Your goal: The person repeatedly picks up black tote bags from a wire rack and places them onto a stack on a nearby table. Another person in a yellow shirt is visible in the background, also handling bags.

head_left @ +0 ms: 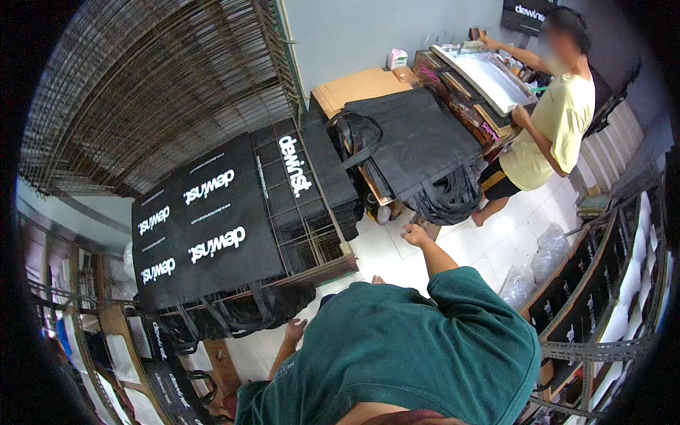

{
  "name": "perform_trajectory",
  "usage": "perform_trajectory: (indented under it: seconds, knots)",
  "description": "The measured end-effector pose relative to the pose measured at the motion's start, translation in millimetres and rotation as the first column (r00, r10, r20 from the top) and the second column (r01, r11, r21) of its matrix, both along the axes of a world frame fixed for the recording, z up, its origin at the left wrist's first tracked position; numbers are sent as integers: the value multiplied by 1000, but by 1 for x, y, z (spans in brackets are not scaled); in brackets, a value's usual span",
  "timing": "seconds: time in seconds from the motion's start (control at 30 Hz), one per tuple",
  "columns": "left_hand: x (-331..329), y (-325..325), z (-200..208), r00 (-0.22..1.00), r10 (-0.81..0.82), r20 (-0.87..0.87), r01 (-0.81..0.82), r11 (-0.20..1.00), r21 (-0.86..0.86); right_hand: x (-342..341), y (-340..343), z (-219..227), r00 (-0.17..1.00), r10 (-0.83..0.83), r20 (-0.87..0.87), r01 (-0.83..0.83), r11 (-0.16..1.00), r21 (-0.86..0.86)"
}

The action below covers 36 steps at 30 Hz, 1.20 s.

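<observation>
My right hand is stretched forward with its fingers curled in, and nothing shows in them. It hovers over the tiled floor, just short of the straps of a stack of black fabric bags. Down by my left side, my left hand hangs with its fingers loosely apart and holds nothing. Closest to it are the dark handles dangling from a wire drying rack. Flat on that rack lie black bags with white print.
Raised wire racks slant above at left. A co-worker in a yellow shirt handles a white-screened frame at a table. Brown board lies behind the bags. Curved racks of bags and clear plastic stand at right.
</observation>
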<state>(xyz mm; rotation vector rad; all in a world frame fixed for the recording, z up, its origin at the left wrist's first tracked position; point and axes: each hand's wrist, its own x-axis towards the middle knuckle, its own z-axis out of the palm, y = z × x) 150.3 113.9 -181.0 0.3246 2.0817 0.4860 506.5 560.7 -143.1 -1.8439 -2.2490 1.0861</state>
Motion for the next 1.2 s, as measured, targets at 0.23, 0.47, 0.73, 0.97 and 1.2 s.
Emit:
perform_trajectory:
  seconds: [0.23,0.47,0.73,0.97,1.2]
  knots:
    - [6,-14,-89,720,-522,-457,681,659,320,73,8,-56,978,162,133,-133,970,-202]
    - [17,-33,-86,938,-339,-79,348,914,207,115,14,-65,989,6,146,67,869,-491]
    - [20,33,-66,991,-120,55,112,984,142,95,39,-4,970,174,168,-35,789,-614]
    - [32,46,-59,996,-78,47,72,989,127,62,45,11,924,365,114,-195,706,-681]
    - [40,9,-53,1000,16,11,-16,999,44,26,43,46,909,414,37,-234,583,-778]
